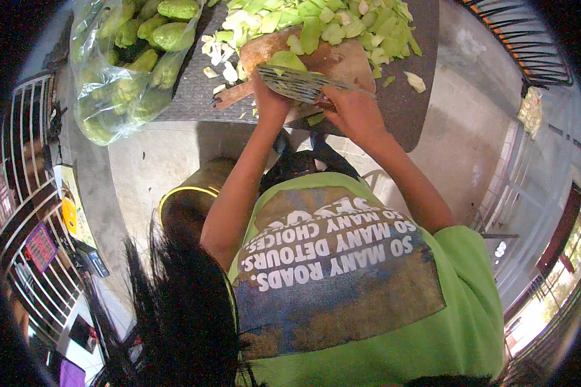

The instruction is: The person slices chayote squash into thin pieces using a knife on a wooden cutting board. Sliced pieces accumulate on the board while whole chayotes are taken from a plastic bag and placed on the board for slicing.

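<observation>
My right hand (353,109) is closed round the handle end of a broad knife (295,83), whose metal blade reaches left, blurred and streaked with reflections. At the blade's left end is my left hand (271,99), its fingers mostly hidden behind the metal. Beyond the blade a green slice of chayote (286,60) lies on a wooden cutting board (353,63). A large heap of pale green slices (314,19) covers the far part of the board and the table. What my left fingers grip is hidden.
On the left of the dark textured table (406,109) lies a clear plastic bag (121,77) of whole chayotes. Slice scraps (230,71) lie left of the board. Below the table, a yellow-rimmed bucket (186,203) stands near my left forearm.
</observation>
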A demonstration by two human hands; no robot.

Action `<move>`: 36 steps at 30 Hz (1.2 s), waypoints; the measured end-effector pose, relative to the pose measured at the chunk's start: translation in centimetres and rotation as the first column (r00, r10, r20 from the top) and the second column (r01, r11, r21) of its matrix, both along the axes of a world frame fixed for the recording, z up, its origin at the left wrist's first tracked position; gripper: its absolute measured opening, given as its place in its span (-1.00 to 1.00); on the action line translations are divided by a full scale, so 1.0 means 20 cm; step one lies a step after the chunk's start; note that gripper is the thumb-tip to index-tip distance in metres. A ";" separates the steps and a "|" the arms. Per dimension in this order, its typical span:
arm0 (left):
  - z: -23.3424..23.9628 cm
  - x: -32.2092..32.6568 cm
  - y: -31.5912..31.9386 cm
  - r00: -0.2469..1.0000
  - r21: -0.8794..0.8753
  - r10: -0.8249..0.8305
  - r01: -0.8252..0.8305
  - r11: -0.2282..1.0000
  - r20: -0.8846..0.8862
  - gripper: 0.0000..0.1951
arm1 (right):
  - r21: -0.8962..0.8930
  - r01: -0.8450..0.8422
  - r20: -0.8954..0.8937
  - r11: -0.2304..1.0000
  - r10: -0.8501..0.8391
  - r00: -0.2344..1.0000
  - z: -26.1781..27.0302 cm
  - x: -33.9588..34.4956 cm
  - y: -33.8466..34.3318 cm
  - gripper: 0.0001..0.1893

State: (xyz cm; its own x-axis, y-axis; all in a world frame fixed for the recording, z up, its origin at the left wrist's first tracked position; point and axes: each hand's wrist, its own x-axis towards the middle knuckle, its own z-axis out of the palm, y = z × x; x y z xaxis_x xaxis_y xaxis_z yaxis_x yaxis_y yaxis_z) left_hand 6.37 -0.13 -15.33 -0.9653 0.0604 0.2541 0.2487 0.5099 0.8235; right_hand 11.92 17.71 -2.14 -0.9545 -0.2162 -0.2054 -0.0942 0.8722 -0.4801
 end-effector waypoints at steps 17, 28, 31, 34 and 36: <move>0.16 0.01 0.01 0.948 0.258 0.053 -0.139 0.956 0.315 -0.23 | -0.082 -0.127 -0.071 0.989 0.121 0.990 -0.09 -0.26 -0.12 -0.70; 0.14 0.01 -0.04 0.964 0.184 0.018 -0.068 0.981 0.265 -0.28 | -0.014 -0.024 0.050 1.000 0.024 0.998 -0.05 -0.19 -0.05 -0.70; 0.15 0.00 -0.04 0.950 0.195 0.013 -0.077 0.978 0.311 -0.25 | -0.079 -0.030 0.102 0.996 0.038 0.994 -0.11 -0.25 -0.06 -0.69; 0.16 0.01 -0.03 0.948 0.140 0.024 -0.071 0.988 0.317 -0.21 | -0.118 -0.034 0.041 0.992 0.039 0.998 -0.20 -0.30 -0.07 -0.68; 0.17 0.01 -0.02 0.952 0.088 0.044 -0.073 0.993 0.302 -0.18 | -0.127 -0.081 0.052 0.989 0.088 0.995 -0.28 -0.39 -0.07 -0.67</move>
